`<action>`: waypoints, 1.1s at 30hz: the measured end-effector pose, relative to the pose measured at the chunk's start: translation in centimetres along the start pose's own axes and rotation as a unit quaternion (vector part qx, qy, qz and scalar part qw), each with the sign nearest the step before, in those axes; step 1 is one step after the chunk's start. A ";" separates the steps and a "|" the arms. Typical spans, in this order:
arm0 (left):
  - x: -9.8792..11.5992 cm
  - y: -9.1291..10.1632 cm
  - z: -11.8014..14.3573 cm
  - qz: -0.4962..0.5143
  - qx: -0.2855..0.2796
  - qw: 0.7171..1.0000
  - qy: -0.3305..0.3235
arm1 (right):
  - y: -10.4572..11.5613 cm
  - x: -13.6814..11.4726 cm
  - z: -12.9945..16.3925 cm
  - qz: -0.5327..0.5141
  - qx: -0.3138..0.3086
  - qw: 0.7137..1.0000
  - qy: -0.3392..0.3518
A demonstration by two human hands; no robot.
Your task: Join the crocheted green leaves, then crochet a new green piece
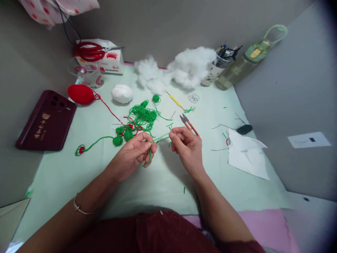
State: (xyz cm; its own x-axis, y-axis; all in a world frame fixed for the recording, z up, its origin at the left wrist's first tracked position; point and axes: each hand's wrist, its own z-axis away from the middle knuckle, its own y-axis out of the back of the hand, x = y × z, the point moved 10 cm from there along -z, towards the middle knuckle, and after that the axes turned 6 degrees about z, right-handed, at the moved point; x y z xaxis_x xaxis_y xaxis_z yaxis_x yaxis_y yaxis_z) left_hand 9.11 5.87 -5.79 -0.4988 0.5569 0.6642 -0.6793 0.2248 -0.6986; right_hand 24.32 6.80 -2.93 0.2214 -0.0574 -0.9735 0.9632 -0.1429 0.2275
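Note:
A strand of green yarn [162,137] is stretched between my two hands above the table. My left hand [137,150] pinches it between thumb and fingers, and a loose tail hangs below. The fingertips of my right hand [186,144] are closed on the other end; whether a needle is there too is too small to tell. Beyond my left hand lie small green crocheted balls [123,137] with red and white bits, and a tangled heap of green yarn [144,115]. Orange-handled thread snips [189,124] rest just past my right hand.
White stuffing [189,66], a pen cup [214,70] and a green bottle [239,66] stand at the back. Red yarn [81,94], white yarn [122,93] and a phone [46,121] are leftward. A yellow crochet hook [175,101] lies mid-table; white paper [246,154] is at right.

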 end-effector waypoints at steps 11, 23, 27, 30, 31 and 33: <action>0.6 -0.5 0.8 -0.250 -0.039 0.965 -0.062 | -1.5 0.2 0.3 0.008 -0.054 0.998 -0.020; 3.1 0.7 1.7 -0.326 0.096 0.921 -0.189 | -2.2 0.4 0.8 -0.037 -0.095 0.994 -0.046; 3.9 -0.7 2.3 -0.486 0.070 0.827 -0.275 | -1.9 -0.7 1.2 -0.023 -0.086 0.996 -0.003; 3.7 -1.4 2.6 -0.552 0.055 0.764 -0.329 | -2.2 -1.5 1.6 -0.019 -0.092 0.995 0.019; 3.6 -1.6 2.7 -0.567 0.048 0.748 -0.343 | -2.6 -1.9 1.8 -0.014 -0.104 0.994 0.030; 3.1 -1.9 2.7 -0.585 0.030 0.725 -0.362 | -3.5 -2.5 2.2 0.003 -0.137 0.989 0.052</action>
State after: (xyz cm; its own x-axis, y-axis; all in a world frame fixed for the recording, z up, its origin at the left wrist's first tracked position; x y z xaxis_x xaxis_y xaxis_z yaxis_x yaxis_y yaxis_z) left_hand 7.39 4.99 -1.66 0.3002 -0.5578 0.7738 -0.8768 0.1580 0.4541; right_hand 20.11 5.30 -1.28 0.2273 0.0459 -0.9727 0.9641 0.1303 0.2315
